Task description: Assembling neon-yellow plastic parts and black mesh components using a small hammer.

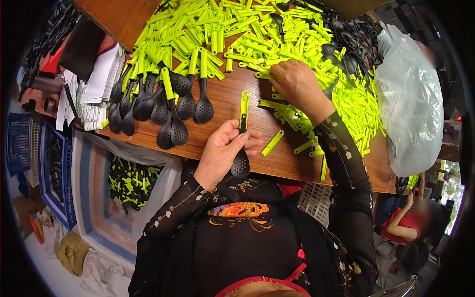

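Note:
My left hand (217, 156) is closed round a black perforated spoon (240, 164). Its bowl points toward me, and a lime-green handle piece (244, 101) extends from its upper end, with part of the black shaft lying along it. Over the table, my right hand (298, 88) has its fingers bent down at the near side of a big heap of lime-green handle pieces (354, 111). Its fingertips pinch at a green handle piece (262, 75), partly covered by the fingers. One loose handle piece (272, 143) rests on the wood between my hands.
Perforated spoons with green handles (173, 123) lie bunched at the left. Black spoon parts (354, 62) are piled at the far right, beside a clear plastic bag (410, 99). Below the table's left edge stands a lined crate (94, 198) holding spoons. A person (403, 222) sits at far right.

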The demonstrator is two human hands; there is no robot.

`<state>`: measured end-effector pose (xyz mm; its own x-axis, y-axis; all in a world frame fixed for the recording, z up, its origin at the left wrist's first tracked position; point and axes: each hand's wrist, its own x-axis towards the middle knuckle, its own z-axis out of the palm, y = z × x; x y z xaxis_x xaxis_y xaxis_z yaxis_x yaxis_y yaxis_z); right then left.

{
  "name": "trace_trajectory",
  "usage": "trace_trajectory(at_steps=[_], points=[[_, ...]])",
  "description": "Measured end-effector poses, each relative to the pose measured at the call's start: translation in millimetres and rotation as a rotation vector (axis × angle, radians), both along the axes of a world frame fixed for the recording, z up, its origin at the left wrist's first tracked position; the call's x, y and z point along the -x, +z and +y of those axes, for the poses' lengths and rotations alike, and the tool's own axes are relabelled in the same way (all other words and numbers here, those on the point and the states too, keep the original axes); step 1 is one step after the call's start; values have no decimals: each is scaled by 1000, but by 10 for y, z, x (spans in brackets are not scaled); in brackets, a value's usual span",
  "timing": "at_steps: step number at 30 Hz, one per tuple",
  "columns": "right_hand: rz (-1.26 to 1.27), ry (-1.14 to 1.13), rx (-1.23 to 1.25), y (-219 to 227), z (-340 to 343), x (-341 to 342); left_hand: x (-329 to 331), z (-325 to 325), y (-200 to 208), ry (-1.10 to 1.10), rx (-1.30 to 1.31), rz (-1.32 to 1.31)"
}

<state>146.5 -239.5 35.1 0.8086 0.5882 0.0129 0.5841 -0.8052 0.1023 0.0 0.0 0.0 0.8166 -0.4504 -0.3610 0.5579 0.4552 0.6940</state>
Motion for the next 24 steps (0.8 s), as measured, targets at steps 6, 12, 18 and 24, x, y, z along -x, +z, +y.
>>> trace_trajectory(at_steps=[6, 12, 18, 24], points=[[439, -305, -908, 275, 187, 451, 90, -8, -62, 102, -18, -90], [834, -255, -1400, 205, 505, 917, 56, -50, 110, 65, -49, -88], [612, -157, -1220, 151, 506, 917, 116, -65, 123, 74, -49, -106], [927, -246, -1333, 267, 435, 830, 129, -34, 178, 54, -58, -117]])
